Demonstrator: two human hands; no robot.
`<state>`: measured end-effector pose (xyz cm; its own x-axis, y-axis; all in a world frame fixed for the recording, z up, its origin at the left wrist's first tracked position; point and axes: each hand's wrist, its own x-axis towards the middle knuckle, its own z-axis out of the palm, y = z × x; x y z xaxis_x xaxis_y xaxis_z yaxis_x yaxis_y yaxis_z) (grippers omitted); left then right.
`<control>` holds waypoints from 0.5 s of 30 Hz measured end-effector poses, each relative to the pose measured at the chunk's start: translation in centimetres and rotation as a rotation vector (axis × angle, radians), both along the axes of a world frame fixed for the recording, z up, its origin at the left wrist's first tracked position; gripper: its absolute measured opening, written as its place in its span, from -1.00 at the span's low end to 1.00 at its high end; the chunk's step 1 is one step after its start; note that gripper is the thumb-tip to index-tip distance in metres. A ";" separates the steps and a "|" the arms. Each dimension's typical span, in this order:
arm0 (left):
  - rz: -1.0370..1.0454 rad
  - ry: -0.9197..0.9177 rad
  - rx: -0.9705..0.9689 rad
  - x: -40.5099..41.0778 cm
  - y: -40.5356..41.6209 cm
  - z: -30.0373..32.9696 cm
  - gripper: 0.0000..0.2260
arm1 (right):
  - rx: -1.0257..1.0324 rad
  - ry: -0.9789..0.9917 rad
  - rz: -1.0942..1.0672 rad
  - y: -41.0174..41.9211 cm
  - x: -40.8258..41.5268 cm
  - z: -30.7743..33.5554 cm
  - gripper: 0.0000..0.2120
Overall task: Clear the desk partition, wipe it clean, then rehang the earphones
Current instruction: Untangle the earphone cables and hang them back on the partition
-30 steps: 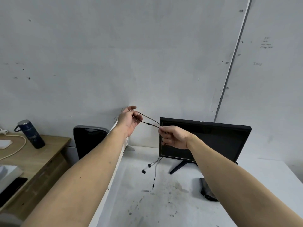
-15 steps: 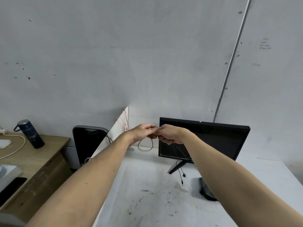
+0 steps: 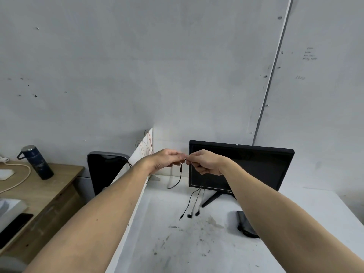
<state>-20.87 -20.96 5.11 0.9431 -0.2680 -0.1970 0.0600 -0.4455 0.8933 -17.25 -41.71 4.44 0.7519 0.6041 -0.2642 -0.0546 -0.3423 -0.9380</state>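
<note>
Hands (image 3: 167, 161) pinch thin black earphones (image 3: 180, 175) cord.

Single head-worn wide-angle camera looking forward and slightly down from person's eye level. Both forearms reaching out from bottom corners, hands meeting near frame centre. View facing grey wall (image 3: 137, 66), which is filling upper half. White worktop (image 3: 197, 243) running away from viewer in lower middle, near enough for stains to be showing. Monitor (image 3: 240, 168) sitting beyond hands at mid distance. Wooden side desk (image 3: 49, 186) showing at left edge. Straight lines bowing toward frame borders.
</note>
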 end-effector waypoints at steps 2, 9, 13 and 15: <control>-0.035 0.007 -0.024 -0.4 -0.8 0.1 -0.67 | -0.019 -0.030 0.008 0.5 -0.4 0.2 -0.73; 0.079 -0.036 0.082 -1.1 -0.4 0.2 -0.79 | 0.031 0.014 0.010 -0.4 -1.0 0.5 -0.74; 0.228 -0.031 0.133 -1.6 1.6 0.3 -0.77 | 0.061 0.028 -0.024 -2.2 -1.2 0.1 -0.76; 0.203 0.024 0.141 -2.0 2.1 0.4 -0.78 | 0.077 0.038 -0.035 -2.3 -1.5 0.3 -0.76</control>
